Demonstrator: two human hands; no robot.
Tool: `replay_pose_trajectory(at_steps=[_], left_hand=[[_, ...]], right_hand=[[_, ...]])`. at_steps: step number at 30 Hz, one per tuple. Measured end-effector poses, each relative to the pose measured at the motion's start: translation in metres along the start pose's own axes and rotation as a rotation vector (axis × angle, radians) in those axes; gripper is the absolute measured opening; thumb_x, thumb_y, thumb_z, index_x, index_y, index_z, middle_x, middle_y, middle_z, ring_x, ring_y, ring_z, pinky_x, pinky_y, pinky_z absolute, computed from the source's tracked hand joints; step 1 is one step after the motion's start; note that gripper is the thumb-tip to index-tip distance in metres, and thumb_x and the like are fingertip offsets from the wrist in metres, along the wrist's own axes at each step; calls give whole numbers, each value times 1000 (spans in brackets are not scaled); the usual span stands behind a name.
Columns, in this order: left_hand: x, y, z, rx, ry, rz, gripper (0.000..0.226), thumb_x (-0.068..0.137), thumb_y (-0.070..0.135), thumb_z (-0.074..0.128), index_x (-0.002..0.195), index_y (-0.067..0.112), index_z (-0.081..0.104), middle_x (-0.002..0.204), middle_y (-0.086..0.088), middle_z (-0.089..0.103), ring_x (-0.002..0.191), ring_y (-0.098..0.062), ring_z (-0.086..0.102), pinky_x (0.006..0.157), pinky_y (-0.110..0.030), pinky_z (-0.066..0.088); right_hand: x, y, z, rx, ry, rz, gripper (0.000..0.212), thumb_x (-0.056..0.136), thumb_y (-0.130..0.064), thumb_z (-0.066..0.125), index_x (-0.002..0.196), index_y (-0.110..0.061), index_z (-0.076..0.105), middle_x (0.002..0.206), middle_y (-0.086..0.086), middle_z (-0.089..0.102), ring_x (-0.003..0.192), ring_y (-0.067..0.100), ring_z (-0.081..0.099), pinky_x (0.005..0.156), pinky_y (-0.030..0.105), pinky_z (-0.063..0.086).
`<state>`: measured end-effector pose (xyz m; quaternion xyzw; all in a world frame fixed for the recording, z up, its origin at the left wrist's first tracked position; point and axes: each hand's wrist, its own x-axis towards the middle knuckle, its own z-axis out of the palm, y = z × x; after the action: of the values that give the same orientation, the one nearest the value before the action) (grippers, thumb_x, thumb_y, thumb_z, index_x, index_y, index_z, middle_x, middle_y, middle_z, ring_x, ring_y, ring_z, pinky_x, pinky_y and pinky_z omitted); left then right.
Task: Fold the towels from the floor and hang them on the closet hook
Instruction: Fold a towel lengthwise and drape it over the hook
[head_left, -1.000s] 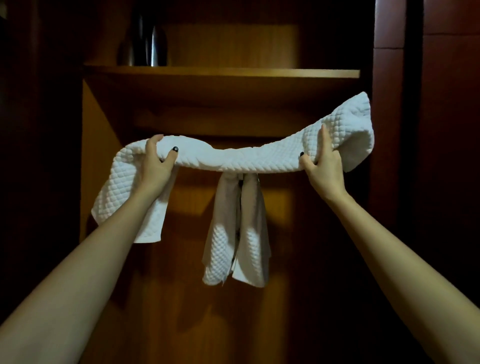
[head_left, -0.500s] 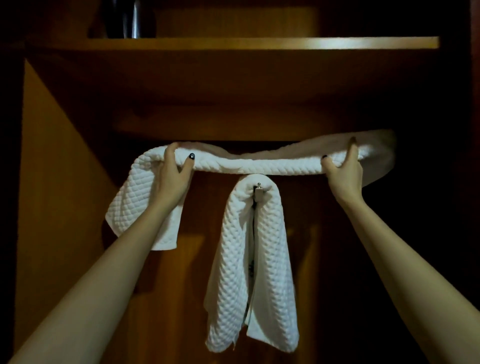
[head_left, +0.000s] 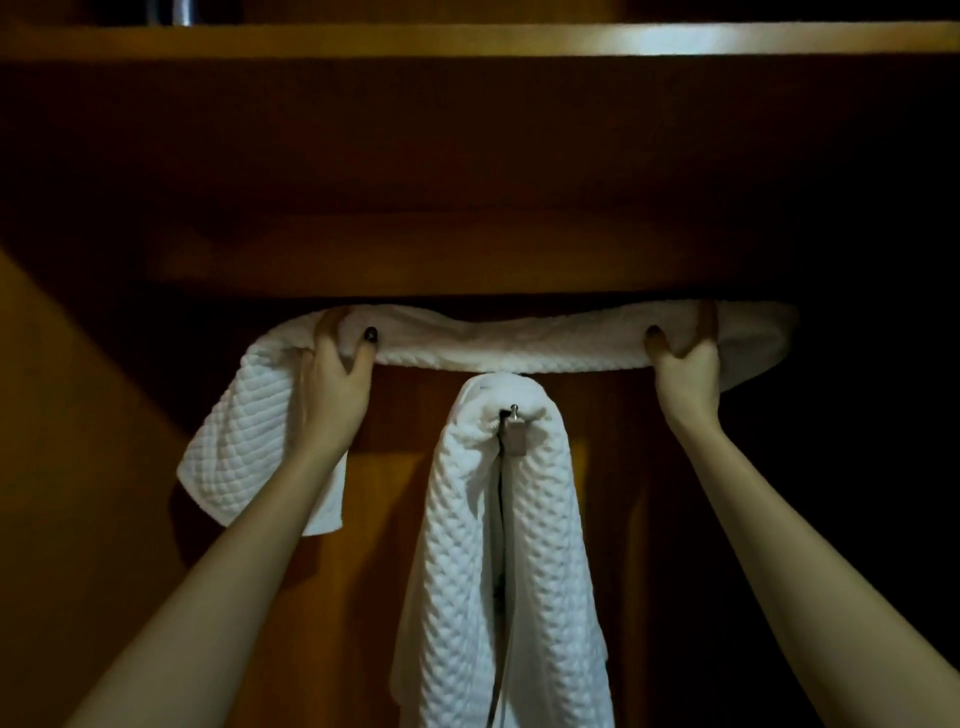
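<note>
A white quilted towel (head_left: 498, 545) hangs draped over a small metal hook (head_left: 513, 428) on the closet's back wall. Just above it, a second folded white towel (head_left: 519, 348) is stretched out level between my hands. My left hand (head_left: 332, 379) grips it near its left end, whose tail hangs down past my wrist. My right hand (head_left: 688, 371) grips it near the right end, which fades into shadow. The stretched towel's underside touches the top of the hanging towel.
A wooden shelf (head_left: 467, 39) runs across the top, with a metal object (head_left: 179, 10) standing on it at the left. A dark wooden rail (head_left: 467, 270) sits right above the held towel. The closet's side wall (head_left: 78, 467) rises at the left.
The view has closed in on the hook. Both hands carried the stretched towel deeper into the closet, and it now lies level on top of the hanging towel.
</note>
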<state>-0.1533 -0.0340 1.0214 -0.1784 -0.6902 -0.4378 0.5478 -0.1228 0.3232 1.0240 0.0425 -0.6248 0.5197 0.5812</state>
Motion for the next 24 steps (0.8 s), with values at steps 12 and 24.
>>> replay_pose_trajectory(at_steps=[12,24], left_hand=[[-64,-20,-4,4,-149,-98,46,99,49,37,138,25,42,134,-5,55,119,-16,50,92,-27,36],[-170,-35,-43,256,-255,-19,53,90,9,60,139,21,43,133,-11,50,118,-29,52,92,-47,49]], right_hand=[[-63,39,-27,-156,-143,224,70,96,-41,48,155,-16,19,94,4,55,78,16,54,68,27,39],[-149,60,-68,-494,-382,172,27,91,-26,59,117,-19,65,89,-1,69,76,16,66,66,35,56]])
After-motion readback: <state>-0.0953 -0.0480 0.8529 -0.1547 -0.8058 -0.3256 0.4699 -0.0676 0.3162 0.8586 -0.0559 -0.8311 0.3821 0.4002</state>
